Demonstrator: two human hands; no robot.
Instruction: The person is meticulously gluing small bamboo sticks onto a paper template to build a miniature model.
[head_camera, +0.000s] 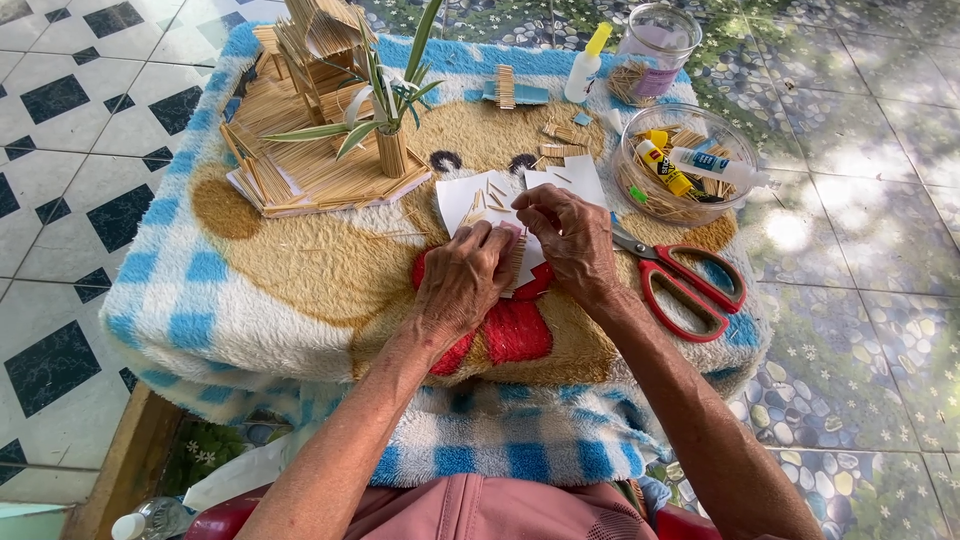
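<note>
While the left hand (462, 282) presses down on a small panel of sticks (513, 262), the right hand (572, 240) pinches its upper edge just beside it; red scissors (685, 280) lie right of both on the blanket (300, 280).

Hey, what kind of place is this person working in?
Probably a home patio or porch used for crafting: tiled floor, a plush blanket as worktop, a toothpick model house, and both hands assembling sticks.
</note>
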